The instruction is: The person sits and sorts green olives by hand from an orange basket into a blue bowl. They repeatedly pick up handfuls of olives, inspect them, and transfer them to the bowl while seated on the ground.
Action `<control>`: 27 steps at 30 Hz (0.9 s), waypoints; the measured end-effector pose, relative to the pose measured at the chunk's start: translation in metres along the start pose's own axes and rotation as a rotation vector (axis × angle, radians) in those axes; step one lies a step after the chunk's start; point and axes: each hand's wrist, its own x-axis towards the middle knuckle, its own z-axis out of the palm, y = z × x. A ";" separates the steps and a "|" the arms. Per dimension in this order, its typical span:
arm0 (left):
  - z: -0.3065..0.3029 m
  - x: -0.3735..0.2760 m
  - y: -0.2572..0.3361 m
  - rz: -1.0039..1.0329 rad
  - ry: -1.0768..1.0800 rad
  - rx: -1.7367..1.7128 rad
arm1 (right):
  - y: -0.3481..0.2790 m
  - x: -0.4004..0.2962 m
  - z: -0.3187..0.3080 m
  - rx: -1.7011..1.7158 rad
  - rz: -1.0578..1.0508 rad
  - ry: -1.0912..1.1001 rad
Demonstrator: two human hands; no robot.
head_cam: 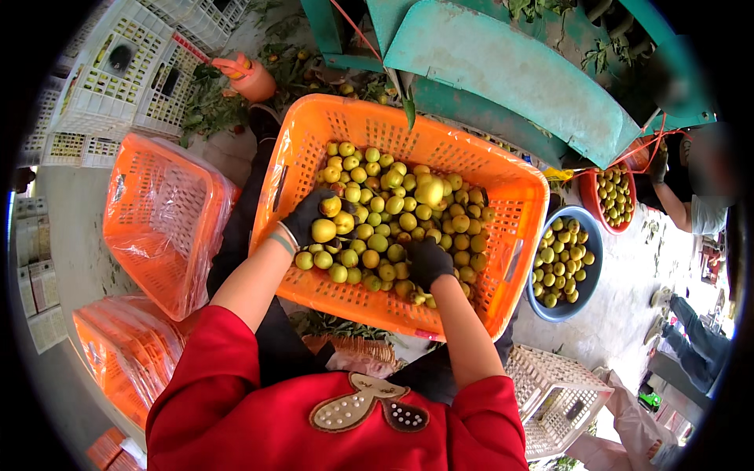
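Note:
A large orange perforated plastic crate (512,194) stands before me, with a thin clear plastic film on its rim. Inside lies a heap of round yellow-green fruits (377,242), some with brown patches. My left hand (307,215), in a dark glove, is at the crate's left side and cups several larger yellow fruits (324,231). My right hand (429,261), gloved the same way, reaches into the heap right of centre. Its fingertips are hidden among the fruits, so what they grip cannot be seen. A bigger, lumpy yellow fruit (430,191) rests on top near the back.
Film-wrapped orange crates (159,206) are at left, below white fruit crates (112,88). A turquoise metal machine (500,70) borders the far side. Blue (595,282) and red (589,194) tubs of fruit stand at right, near another person's arm (671,203). A beige crate (554,394) lies lower right.

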 end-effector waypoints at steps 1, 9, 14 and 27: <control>-0.001 -0.002 -0.001 0.030 -0.024 -0.073 | 0.012 -0.006 0.008 -0.020 0.008 -0.018; 0.013 0.029 -0.035 0.114 -0.498 1.482 | 0.071 -0.082 0.030 0.559 0.226 0.218; 0.037 0.071 -0.079 -0.564 -0.579 1.719 | 0.068 -0.096 0.035 0.742 0.243 0.449; 0.094 0.007 -0.073 -0.580 -0.418 1.836 | 0.022 0.038 0.008 0.195 -0.177 0.034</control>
